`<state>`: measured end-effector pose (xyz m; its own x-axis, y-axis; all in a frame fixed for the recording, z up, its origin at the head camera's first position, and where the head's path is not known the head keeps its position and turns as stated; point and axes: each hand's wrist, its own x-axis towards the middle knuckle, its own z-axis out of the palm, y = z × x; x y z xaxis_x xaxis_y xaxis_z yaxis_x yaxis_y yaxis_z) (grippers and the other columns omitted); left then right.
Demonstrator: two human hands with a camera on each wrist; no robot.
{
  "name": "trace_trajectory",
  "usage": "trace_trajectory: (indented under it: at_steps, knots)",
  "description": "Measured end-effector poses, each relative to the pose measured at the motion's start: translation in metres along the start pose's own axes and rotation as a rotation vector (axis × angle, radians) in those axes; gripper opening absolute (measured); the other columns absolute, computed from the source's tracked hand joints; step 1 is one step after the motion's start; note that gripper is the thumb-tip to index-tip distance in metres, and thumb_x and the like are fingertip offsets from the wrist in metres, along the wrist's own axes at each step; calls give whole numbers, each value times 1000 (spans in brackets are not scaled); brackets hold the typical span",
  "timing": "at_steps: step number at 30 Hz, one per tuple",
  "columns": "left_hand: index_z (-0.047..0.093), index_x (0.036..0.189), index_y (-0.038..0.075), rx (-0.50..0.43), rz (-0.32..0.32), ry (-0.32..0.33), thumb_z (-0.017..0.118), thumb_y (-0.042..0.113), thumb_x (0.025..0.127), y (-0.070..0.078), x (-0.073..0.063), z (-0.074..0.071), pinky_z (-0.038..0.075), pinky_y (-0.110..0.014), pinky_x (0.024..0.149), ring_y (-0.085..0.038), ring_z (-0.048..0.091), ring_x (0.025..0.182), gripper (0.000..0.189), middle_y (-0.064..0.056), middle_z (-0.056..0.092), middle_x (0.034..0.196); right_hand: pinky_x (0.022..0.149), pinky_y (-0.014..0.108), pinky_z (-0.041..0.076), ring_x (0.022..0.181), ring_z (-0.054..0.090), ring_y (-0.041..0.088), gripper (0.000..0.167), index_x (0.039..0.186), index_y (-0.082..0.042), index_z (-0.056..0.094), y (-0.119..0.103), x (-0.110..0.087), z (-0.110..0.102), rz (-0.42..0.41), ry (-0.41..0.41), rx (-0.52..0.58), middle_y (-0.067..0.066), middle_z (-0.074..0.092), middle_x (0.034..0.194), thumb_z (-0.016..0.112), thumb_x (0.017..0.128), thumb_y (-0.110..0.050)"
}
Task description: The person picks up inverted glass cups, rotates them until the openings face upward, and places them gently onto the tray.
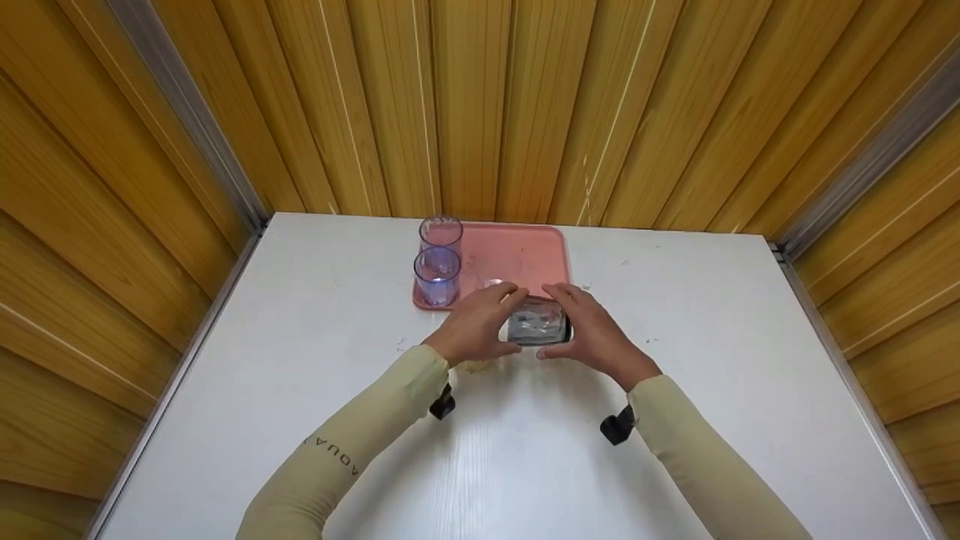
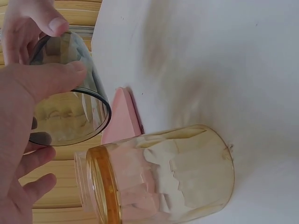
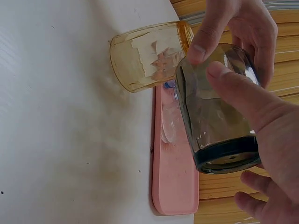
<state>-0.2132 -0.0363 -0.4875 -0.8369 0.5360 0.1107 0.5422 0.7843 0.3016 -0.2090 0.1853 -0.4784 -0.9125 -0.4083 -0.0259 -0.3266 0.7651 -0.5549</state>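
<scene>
Both hands hold a grey see-through glass [image 1: 537, 324] on its side above the table, just in front of the pink tray. My left hand [image 1: 476, 322] grips its open rim end, thumb on the near side, as the left wrist view shows. Round the thick dark base end curls my right hand [image 1: 600, 337]. A yellow glass [image 2: 187, 172] stands on the table below the left hand, its thick amber end up; in the head view the left hand covers most of it.
The pink tray [image 1: 525, 251] lies at the table's back. Two bluish-purple glasses stand along its left side, a front one [image 1: 436, 277] and a back one [image 1: 441, 231]. A clear glass [image 3: 170, 123] is on the tray too. Wood-patterned walls [image 1: 480, 112] enclose the white table [image 1: 300, 360].
</scene>
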Motion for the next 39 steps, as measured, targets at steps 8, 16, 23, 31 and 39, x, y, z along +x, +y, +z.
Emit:
trace_trajectory:
  at_steps: [8,16,23,31,39]
  knots:
    - [38,147,28,12,50,-11,83,41,73,0,-3,-6,40,-42,112,-20,49,130,88,2,47,142,108,59,38,135,39,32,100,150,-30,31,-4,2,6,-11,-12,-69,3,36,151,87,67,-38]
    - [37,146,32,47,125,11,84,39,72,0,-6,-10,39,-40,113,-16,49,126,88,4,51,137,107,52,42,130,43,23,99,148,-36,30,-6,4,11,44,-75,17,-4,39,147,85,66,-46]
    - [41,144,32,23,191,32,87,31,70,-1,-8,-12,39,-38,113,-15,51,123,87,3,53,133,103,47,45,122,51,21,88,144,-34,38,-6,3,14,14,-62,25,-5,51,138,85,70,-37]
    - [30,150,30,-31,191,19,85,31,73,-3,-9,-14,32,-40,118,-15,43,137,95,5,42,149,99,46,47,120,52,22,88,146,-29,37,-2,1,14,9,-31,59,-3,52,137,85,72,-35]
    - [19,153,37,-204,108,11,78,46,78,-6,-10,-16,35,-42,115,-16,38,142,96,9,30,157,98,44,48,116,54,23,82,139,-21,41,2,0,14,-13,4,106,0,56,131,84,72,-40]
